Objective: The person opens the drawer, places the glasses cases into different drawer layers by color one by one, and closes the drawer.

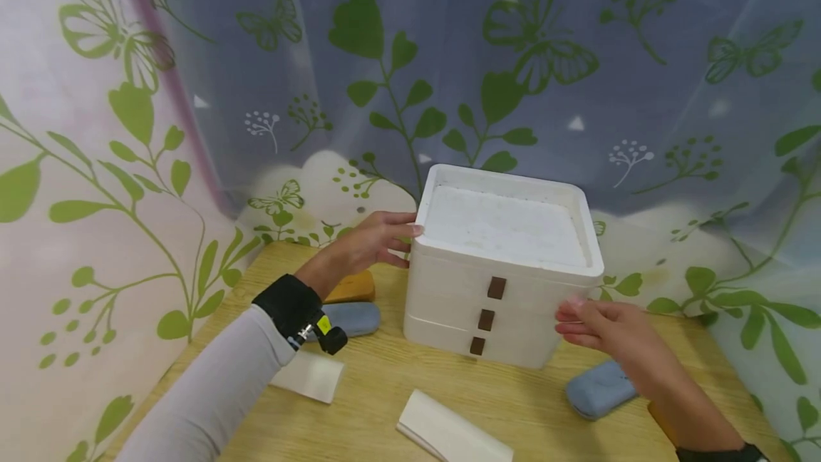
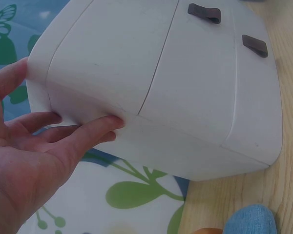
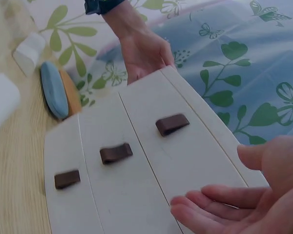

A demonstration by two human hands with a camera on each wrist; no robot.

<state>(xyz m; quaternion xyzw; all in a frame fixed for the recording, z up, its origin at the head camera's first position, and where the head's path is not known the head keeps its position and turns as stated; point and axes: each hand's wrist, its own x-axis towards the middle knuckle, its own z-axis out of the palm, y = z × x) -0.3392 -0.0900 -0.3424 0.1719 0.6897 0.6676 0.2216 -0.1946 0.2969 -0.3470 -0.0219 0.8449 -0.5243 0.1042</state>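
A white three-drawer storage box (image 1: 507,227) with a recessed top stands on the table, its brown pull tabs (image 1: 496,288) facing me. My left hand (image 1: 378,237) is at its left side, thumb by the top rim. In the left wrist view, the fingertips (image 2: 115,122) rest on the side wall. My right hand (image 1: 606,323) hovers by the front right corner, fingers loosely extended with nothing between them. From the right wrist view, the right hand (image 3: 254,195) overlaps the front of the top drawer (image 3: 195,146). All the drawers look closed.
On the wooden table (image 1: 365,391), a blue case (image 1: 353,319) and an orange case (image 1: 353,286) lie to the left. White folded pieces (image 1: 314,376) lie in front. Another blue case (image 1: 599,391) lies right, beneath my forearm. A patterned curtain (image 1: 449,55) hangs behind the box.
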